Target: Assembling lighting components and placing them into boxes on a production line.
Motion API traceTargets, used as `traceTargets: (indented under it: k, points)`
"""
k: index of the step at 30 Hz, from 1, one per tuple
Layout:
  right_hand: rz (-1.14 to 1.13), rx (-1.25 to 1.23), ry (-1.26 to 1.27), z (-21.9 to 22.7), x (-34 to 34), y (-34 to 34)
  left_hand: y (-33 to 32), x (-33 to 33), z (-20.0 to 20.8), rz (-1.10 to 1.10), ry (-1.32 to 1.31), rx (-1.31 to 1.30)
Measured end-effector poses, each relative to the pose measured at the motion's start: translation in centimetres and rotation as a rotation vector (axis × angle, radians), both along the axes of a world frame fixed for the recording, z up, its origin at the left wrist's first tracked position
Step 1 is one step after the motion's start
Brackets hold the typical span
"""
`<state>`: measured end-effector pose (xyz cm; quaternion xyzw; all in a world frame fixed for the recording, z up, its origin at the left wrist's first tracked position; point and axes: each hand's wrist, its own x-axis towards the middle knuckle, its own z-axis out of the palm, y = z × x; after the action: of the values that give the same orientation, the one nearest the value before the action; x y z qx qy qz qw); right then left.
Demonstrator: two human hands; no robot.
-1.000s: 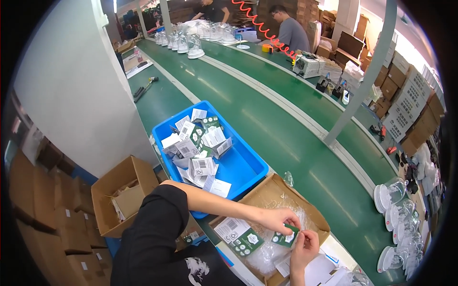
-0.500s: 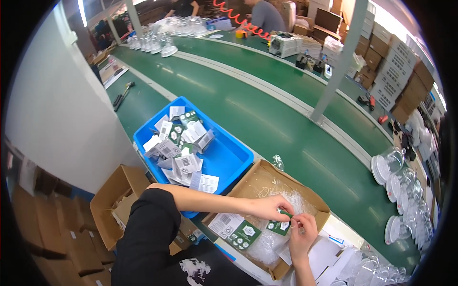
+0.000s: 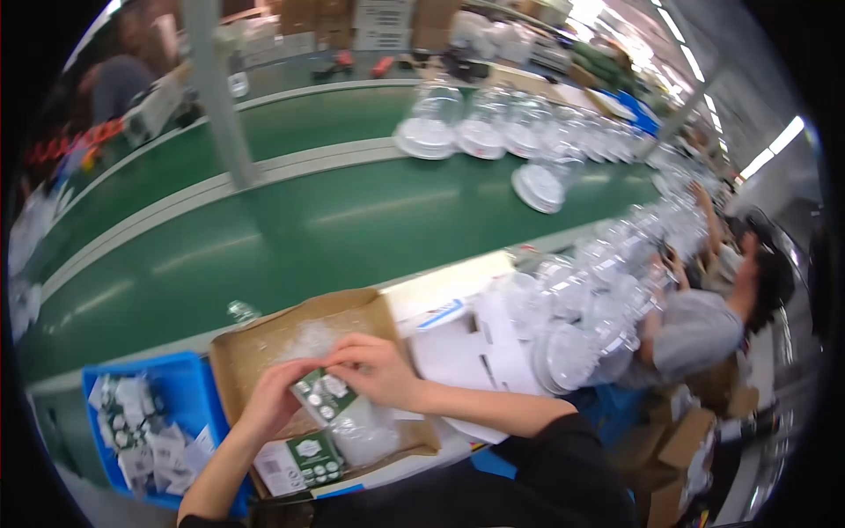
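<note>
Green card (image 3: 327, 396) partly hidden behind fingers (image 3: 354, 354)

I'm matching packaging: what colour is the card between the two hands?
The card is green with white markings, clearest in the head view.

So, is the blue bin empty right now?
No, the blue bin has green-and-white cards piled inside it.

A long green worktop (image 3: 290, 220) is stretching across the view. Along its near side, a blue bin (image 3: 209, 387) and a cardboard tray (image 3: 225, 356) are sitting side by side, with white boxes (image 3: 458, 348) lying right of the tray. Farther back, clear domes (image 3: 481, 132) are standing in a row, one tilted dome (image 3: 540, 187) resting in front.
</note>
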<state>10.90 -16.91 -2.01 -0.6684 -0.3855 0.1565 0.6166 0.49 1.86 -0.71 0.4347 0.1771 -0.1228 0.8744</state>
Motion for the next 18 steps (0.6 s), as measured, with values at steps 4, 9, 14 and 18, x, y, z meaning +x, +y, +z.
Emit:
traceTargets:
  k: [4,9,14,18]
  points:
    - [0.039,0.064,-0.102,0.1,-0.1,0.1,-0.1,0.0,0.6,-0.078,0.04,0.15]
    - [0.065,0.155,-0.148,-0.1,-0.6,0.1,-0.2,-0.1,0.2,-0.161,-0.064,0.354]
    - [0.047,0.163,-0.143,-0.1,-0.2,0.2,-0.4,0.0,0.3,-0.13,-0.11,0.459]
    - [0.142,0.14,-0.067,0.4,-0.2,-0.3,-0.5,-0.1,0.4,-0.165,-0.132,0.522]
